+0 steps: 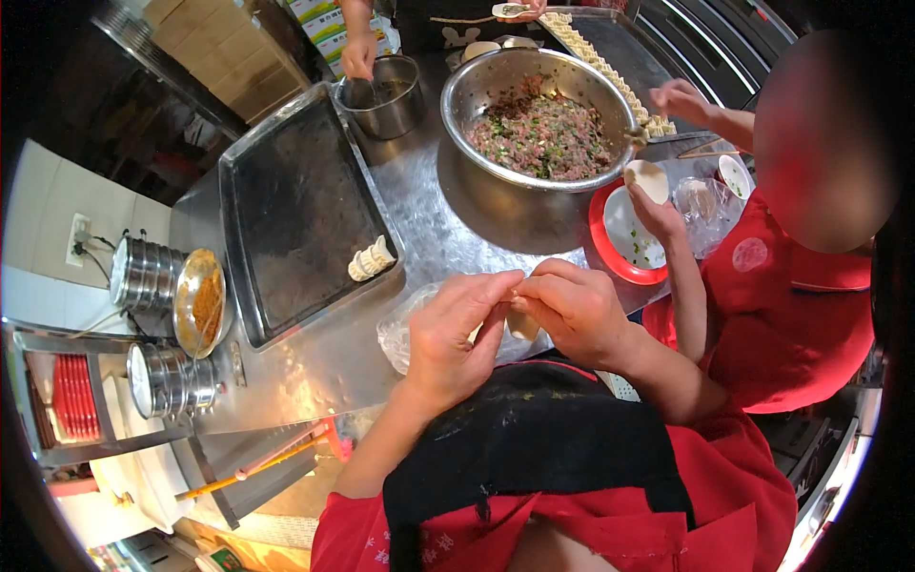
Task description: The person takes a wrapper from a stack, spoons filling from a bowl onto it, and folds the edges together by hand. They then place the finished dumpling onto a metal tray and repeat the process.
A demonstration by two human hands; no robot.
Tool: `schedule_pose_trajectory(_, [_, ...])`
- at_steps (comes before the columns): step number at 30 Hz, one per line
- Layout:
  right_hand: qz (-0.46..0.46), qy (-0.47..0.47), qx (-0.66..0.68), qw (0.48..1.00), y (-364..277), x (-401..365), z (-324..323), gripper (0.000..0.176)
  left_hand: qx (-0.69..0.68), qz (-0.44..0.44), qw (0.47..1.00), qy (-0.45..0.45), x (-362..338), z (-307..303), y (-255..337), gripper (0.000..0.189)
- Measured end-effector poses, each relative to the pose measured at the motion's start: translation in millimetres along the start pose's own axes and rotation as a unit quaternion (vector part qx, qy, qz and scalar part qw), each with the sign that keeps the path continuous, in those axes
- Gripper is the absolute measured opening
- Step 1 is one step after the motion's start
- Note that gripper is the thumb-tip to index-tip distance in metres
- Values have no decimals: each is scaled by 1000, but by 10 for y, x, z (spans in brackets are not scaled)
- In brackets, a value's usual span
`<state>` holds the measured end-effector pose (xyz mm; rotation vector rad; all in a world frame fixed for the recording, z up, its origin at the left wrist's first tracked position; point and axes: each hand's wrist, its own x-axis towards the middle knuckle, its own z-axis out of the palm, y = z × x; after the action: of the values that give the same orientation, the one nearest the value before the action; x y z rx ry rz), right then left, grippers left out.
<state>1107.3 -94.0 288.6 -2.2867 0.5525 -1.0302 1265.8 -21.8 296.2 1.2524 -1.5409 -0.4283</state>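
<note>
Left hand and right hand: fingertips pressed together, both pinching one dumpling. The dumpling is held above the near edge of the steel bench, over a clear plastic bag.

Tray: on the left part of the bench; a few folded dumplings lie at its near right corner.

Filling bowl: at the far side, right of the tray.

A co-worker's hand holds a wrapper over a red plate.
</note>
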Motion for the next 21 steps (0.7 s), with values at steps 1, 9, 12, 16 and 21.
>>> schedule_pose_trajectory(1, [0,-6,-8,1000,6,-5,5,5,10,23,999,-20,-1,-3,-32,39])
schedule_pose_trajectory(9, [8,-66,-33,997,-65,22,-51,9,-69,-59,993,-80,-59,-75,-64,49])
schedule_pose_trajectory(12, [10,-61,-16,998,-96,31,-69,9,-209,-132,968,-35,-135,15,-129,56])
schedule_pose_trajectory(16, [0,-32,20,999,-73,34,-27,9,-423,-314,833,-169,-130,-83,-148,67])
schedule_pose_trajectory(21, [3,-21,-3,1000,-137,106,-4,9,-400,-342,832,-173,-166,-135,-154,69])
